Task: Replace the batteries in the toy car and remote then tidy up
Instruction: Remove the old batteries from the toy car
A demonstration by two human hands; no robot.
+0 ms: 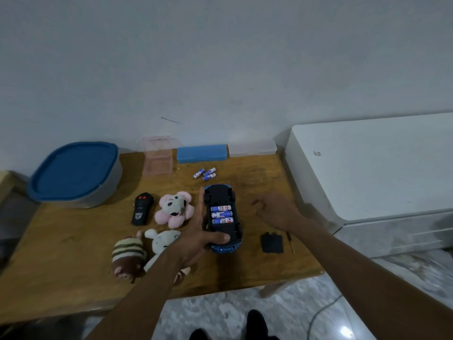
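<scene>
Toy car (221, 217) is lying upside down mid-surface, with three batteries (221, 214) sitting side by side in its open bay. The left hand (196, 239) is gripping it from seven o'clock, thumb pressing across the near underside and fingers (201, 200) lying straight along the car's nine o'clock flank. The right hand (274, 212) is hovering at three o'clock of the car, fingers loosely spread apart and touching nothing, with bare wood showing beneath it.

At eight o'clock, two plush toys are lying nearest the front edge: a striped one (128, 253) and a white one (163, 244). At four o'clock, one black battery cover (272, 242) and one screwdriver (290, 241) are lying near the right edge of the surface (257, 182).

Farther back at nine o'clock, one pink plush (174, 209) and one black remote (142, 208) are resting. At twelve o'clock, three loose batteries (205, 173) are lying together.

Along the far edge, three boxes are standing: pink clear box (158, 155), blue box (201, 153) and clear box (252, 147). One blue-lidded container (76, 173) is sitting at ten o'clock.
</scene>
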